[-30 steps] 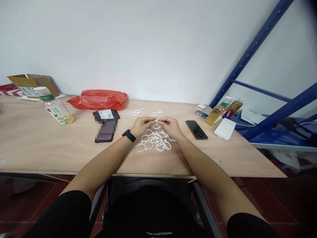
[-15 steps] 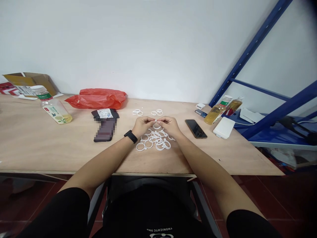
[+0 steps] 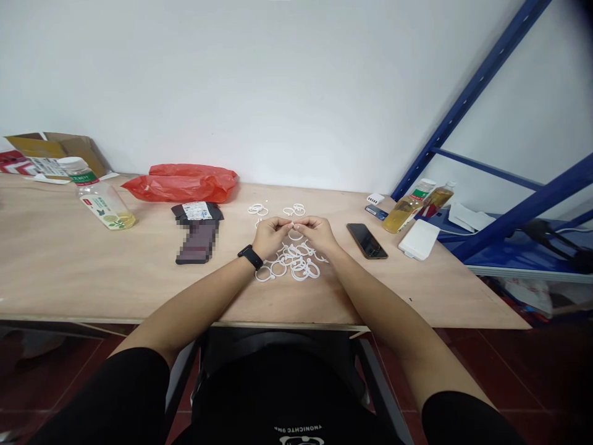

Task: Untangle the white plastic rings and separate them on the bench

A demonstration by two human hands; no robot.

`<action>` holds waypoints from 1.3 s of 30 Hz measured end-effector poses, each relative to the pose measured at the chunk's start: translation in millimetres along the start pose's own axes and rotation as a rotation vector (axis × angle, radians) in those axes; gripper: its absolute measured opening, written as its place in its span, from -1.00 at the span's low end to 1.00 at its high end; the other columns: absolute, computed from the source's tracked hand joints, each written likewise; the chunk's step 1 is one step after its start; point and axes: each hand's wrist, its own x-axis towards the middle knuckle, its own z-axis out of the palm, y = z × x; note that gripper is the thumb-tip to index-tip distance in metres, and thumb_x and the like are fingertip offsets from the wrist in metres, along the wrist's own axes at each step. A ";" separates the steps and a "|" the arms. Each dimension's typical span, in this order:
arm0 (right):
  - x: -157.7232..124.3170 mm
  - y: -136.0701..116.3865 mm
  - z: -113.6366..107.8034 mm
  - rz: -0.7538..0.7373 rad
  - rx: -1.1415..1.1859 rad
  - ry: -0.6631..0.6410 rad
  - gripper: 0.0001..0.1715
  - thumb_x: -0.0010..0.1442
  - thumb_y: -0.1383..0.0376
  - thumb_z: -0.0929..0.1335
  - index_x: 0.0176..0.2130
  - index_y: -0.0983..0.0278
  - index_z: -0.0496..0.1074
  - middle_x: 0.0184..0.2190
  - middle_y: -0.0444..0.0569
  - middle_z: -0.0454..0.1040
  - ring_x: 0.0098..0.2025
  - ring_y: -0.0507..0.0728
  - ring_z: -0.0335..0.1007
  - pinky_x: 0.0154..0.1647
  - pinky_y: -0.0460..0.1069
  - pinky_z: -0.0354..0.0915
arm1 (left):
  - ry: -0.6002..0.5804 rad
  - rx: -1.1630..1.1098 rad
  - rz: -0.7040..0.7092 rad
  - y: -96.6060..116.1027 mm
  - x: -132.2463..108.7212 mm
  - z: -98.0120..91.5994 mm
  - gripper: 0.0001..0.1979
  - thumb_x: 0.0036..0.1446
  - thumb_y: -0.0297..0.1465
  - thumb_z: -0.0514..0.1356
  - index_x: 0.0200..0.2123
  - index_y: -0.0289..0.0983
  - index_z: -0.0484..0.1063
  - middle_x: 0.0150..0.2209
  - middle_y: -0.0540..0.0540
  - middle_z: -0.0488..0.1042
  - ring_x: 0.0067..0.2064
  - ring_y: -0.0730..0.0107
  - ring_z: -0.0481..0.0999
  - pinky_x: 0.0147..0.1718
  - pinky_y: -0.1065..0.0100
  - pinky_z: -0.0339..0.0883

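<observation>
Gently work the white ring [image 3: 295,238], pinched tightly by both left hand [image 3: 271,237] and right hand [image 3: 317,235]. Avoid nudging the loose rings [image 3: 300,267].

A red plastic bag [image 3: 183,184] lies behind a black packet [image 3: 198,212], a phone [image 3: 367,241] near a white case [image 3: 419,240].

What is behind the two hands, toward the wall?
White rings lie on the table behind the left hand and right hand, with the wall beyond. What the hands cover cannot be seen.
</observation>
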 end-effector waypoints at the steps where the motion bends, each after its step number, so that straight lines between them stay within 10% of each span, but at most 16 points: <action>1: -0.1 0.4 0.5 0.003 0.001 0.002 -0.57 -0.15 -0.01 0.53 -0.43 0.29 0.54 -0.42 -0.03 0.58 -0.33 0.12 0.46 -0.26 0.01 0.36 | 0.000 0.000 -0.004 -0.2 0.1 0.0 -0.71 -0.05 -0.22 0.36 -0.36 -0.35 0.57 -0.39 -0.13 0.60 -0.38 0.36 0.52 -0.37 0.33 0.40; 12: 0.8 2.8 -1.1 0.017 -0.022 -0.031 -0.57 -0.12 0.04 0.51 -0.34 0.30 0.54 -0.40 -0.04 0.57 -0.38 0.06 0.40 -0.33 -0.04 0.32 | -0.152 0.043 -0.035 0.4 10.2 -8.4 -0.63 -0.03 -0.13 0.35 -0.32 -0.35 0.58 -0.34 -0.15 0.60 -0.34 0.33 0.54 -0.30 0.29 0.43; 18: -0.2 2.0 -13.8 0.166 -0.139 -0.118 -0.66 -0.06 0.13 0.46 -0.33 0.33 0.55 -0.50 -0.07 0.52 -0.54 -0.01 0.28 -0.55 -0.10 0.18 | -0.078 0.760 0.163 -13.8 28.7 -45.9 -0.75 0.11 -0.25 0.24 -0.26 -0.29 0.59 -0.19 -0.24 0.55 -0.10 0.09 0.49 0.00 0.10 0.31; 25: -2.7 9.1 -21.7 0.143 -0.401 -0.285 -0.87 0.00 0.26 0.41 -0.44 0.30 0.52 -0.54 -0.09 0.51 -0.53 0.01 0.34 -0.54 -0.12 0.18 | -0.041 1.238 -0.059 -22.5 37.0 -76.5 -0.64 0.10 -0.12 0.19 -0.25 -0.26 0.61 -0.17 -0.32 0.54 -0.11 -0.03 0.48 -0.08 0.11 0.29; 34: -4.1 8.8 -22.5 0.053 -0.548 -0.300 -0.81 0.03 0.21 0.41 -0.45 0.28 0.55 -0.54 -0.10 0.51 -0.51 0.02 0.33 -0.50 -0.10 0.18 | -0.095 1.099 -0.114 -33.5 40.4 -78.9 -0.77 0.03 -0.38 0.24 -0.22 -0.23 0.60 -0.23 -0.22 0.59 -0.20 0.09 0.53 -0.20 0.22 0.33; 39: -5.9 1.2 -14.4 -0.033 -0.446 -0.130 -0.72 0.06 0.16 0.40 -0.30 0.30 0.58 -0.43 -0.06 0.54 -0.43 0.03 0.34 -0.41 -0.07 0.23 | -0.040 0.838 0.203 -19.3 35.3 -59.1 -0.68 0.16 -0.47 0.09 -0.08 -0.26 0.56 -0.20 -0.18 0.53 -0.19 0.24 0.49 -0.09 0.25 0.34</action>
